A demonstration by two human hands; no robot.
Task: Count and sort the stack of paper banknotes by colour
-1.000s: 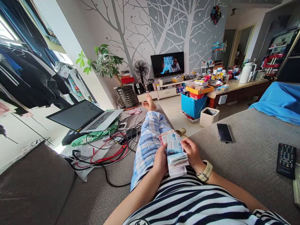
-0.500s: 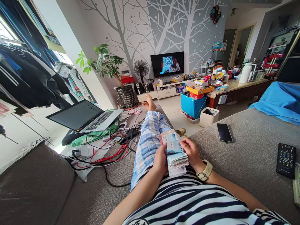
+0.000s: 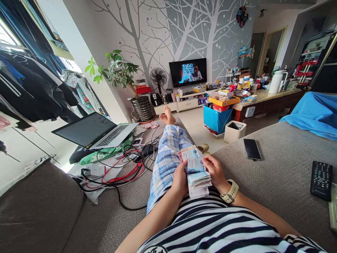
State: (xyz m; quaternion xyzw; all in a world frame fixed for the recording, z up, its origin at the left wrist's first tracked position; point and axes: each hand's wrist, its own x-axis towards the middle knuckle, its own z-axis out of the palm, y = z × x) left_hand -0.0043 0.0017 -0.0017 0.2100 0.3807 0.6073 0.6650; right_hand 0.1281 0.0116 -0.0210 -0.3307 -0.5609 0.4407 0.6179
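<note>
A stack of banknotes [image 3: 198, 178], mostly pale blue and white, lies over my lap between both hands. Its upper notes are bent back, and a reddish note edge shows at the far left corner. My left hand [image 3: 181, 177] is closed around the left side of the stack, thumb on top. At the right edge, my right hand [image 3: 215, 170] pinches the bent-back blue note [image 3: 196, 164] between thumb and fingers. The fingers underneath the stack are hidden. A pale watch [image 3: 230, 192] is on my right wrist.
An open laptop [image 3: 105, 135] and tangled cables [image 3: 126, 175] lie on the sofa at left. To the right are a phone [image 3: 252, 149] and a remote control [image 3: 321, 180]. Beyond the sofa stand a bin [image 3: 235, 132] and a blue box [image 3: 216, 120].
The bent-back upper notes have shifted very slightly in my fingers. Both hands keep almost the same place and hold.
</note>
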